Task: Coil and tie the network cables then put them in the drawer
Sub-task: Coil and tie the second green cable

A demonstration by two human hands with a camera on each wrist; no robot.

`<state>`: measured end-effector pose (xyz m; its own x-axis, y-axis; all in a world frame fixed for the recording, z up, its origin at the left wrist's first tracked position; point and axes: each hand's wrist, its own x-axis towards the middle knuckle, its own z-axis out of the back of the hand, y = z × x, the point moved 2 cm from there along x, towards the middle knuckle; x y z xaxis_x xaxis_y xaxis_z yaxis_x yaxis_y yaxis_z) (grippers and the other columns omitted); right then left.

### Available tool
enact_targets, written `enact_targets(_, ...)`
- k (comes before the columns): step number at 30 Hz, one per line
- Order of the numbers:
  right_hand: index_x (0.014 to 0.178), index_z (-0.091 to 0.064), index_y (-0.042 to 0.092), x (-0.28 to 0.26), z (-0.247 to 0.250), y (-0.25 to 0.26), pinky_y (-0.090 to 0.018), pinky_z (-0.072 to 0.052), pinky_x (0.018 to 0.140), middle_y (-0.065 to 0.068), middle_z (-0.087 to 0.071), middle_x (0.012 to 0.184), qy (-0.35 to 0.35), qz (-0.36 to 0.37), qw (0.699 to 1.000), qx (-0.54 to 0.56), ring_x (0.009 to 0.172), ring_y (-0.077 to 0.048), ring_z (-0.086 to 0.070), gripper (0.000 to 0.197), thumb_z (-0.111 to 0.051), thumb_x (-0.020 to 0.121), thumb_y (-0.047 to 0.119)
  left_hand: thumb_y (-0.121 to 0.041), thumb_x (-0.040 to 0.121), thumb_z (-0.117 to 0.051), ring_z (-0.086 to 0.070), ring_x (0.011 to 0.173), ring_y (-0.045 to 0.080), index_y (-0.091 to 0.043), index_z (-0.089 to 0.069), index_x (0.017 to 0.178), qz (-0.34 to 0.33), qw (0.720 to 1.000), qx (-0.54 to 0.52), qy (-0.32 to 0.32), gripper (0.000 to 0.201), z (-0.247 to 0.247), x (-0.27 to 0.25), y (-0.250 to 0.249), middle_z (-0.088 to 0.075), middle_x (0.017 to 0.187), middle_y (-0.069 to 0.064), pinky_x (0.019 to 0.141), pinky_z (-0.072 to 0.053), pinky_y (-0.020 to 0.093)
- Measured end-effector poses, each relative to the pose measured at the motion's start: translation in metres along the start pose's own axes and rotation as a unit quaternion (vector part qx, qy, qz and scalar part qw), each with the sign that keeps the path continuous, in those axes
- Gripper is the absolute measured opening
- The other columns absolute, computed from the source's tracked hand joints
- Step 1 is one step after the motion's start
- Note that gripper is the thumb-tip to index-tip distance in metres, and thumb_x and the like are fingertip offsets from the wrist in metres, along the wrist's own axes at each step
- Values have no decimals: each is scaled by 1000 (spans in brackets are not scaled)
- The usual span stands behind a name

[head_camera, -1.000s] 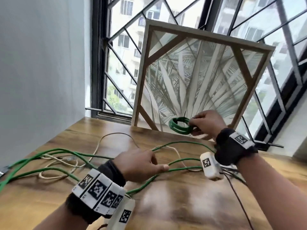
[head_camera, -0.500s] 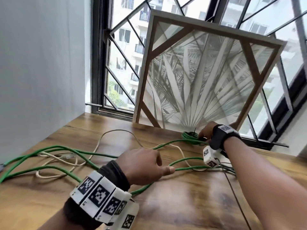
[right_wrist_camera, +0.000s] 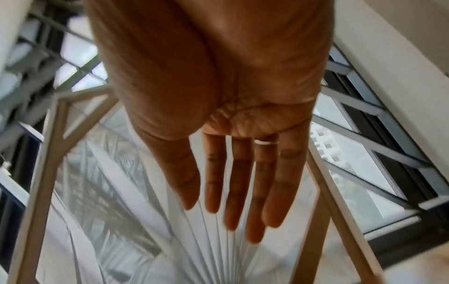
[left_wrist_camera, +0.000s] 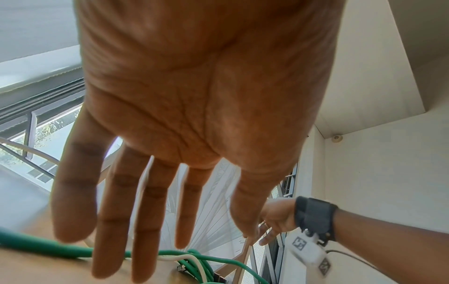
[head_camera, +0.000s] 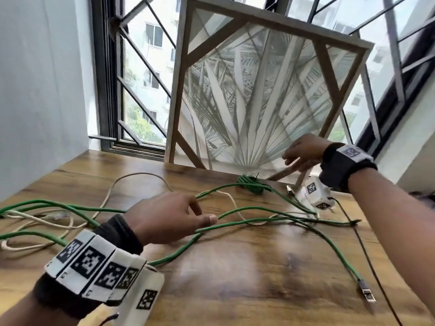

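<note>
Green coil (head_camera: pixel 251 183), one: a small tied bundle lying on the table (head_camera: pixel 235 267) at about 1 o'clock from centre, just before the foot of the panel (head_camera: pixel 259 95); a dark tie end sticks up from it. Judged coiled and tied, not yet stowed.

Green cables (head_camera: pixel 235 223), loose: long strands sprawl from 9 o'clock across to 4 o'clock, crossing one another; the exact count cannot be told, at least two. One ends in a plug (head_camera: pixel 366 294) at 4 o'clock.

Cream cable (head_camera: pixel 131 178), one seen: looped loose from 9 o'clock towards centre, tangled with the green.

Drawer: none in view. Judged early in the task: one bundle made, the rest left to coil, tie and store.

Left hand (head_camera: pixel 169 217), one: fingers straight and spread, holding nothing, poised low over the loose green strands at centre.

Right hand (head_camera: pixel 303 151), one: fingers extended, empty, raised at 2 o'clock above and beside the coil, apart from it.

Wrist units, two, with printed markers.
</note>
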<state>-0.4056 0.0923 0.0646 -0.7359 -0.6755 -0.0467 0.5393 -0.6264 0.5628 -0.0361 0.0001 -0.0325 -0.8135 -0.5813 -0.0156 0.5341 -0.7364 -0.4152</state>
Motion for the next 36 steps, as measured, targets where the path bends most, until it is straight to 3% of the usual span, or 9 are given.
enact_targets(4,101,-79,9,-27,29,-23,-32,-59,71,-7,-80,87,73,69,986,-130,81,-18,-74,15,-81,86,9,-82,83,-59,-65,93,3,-34,-72,100,4,998,-28,-49,52,3,2,0,-72,93,-19,90,-56,32)
enact_targets(7,105,-79,29,-40,16,-50,-28,-53,78,2,-80,101,135,97,968,-189,92,-12,-71,44,-94,65,41,-80,82,-63,-66,90,-1,-36,-73,96,5,995,-56,-88,47,5,2,2,-73,93,-19,86,-57,31)
enact_targets(10,118,-76,30,-50,-14,-69,-14,-45,77,8,-75,109,170,106,954,-223,94,-5,-65,50,-93,72,40,-76,81,-68,-66,86,-2,-36,-73,91,4,989,-83,-125,41,9,0,0,-72,87,-20,81,-56,29)
enact_targets(18,95,-79,40,-63,-16,-50,-30,-45,83,14,-73,90,-61,134,938,-314,93,-14,-67,13,-80,83,46,-61,82,-78,-69,88,-2,-34,-72,97,-43,956,-176,-229,32,17,-1,-3,-74,90,-17,74,-55,25)
enact_targets(22,94,-81,39,-102,25,-10,-44,-48,101,13,-76,91,-218,166,938,-212,99,-16,-67,13,-83,81,40,-47,81,-86,-65,98,-1,-35,-69,104,-72,920,-257,-289,31,26,-3,-6,-70,104,-13,74,-45,13)
enact_targets(25,92,-82,36,-142,34,22,-25,-53,88,17,-76,82,-266,246,928,-85,90,-6,-70,13,-86,80,33,-57,79,-86,-65,109,1,-36,-65,119,-102,885,-327,-314,49,33,-4,-5,-70,115,-12,86,-53,25)
enact_targets(27,85,-82,33,-172,27,44,-20,-53,83,14,-77,78,-231,300,924,54,82,-4,-71,11,-88,80,25,-63,80,-78,-63,120,0,-38,-61,129,-139,871,-356,-309,58,37,-6,-8,-67,126,-13,98,-54,34)
enact_targets(31,88,-84,21,-223,-8,82,-40,-59,78,-8,-79,88,-133,424,869,216,82,-30,-72,11,-85,81,13,-62,89,-60,-49,140,-1,-39,-47,149,-230,856,-392,-248,65,39,-10,-15,-58,148,-12,118,-41,44)
enact_targets(36,96,-81,6,-240,-54,98,-22,-49,72,-10,-75,87,-98,511,816,252,81,-14,-68,12,-80,84,4,-41,104,-51,-66,109,31,-21,-57,130,-297,824,-421,-236,33,34,-12,-25,-72,106,3,104,-49,53)
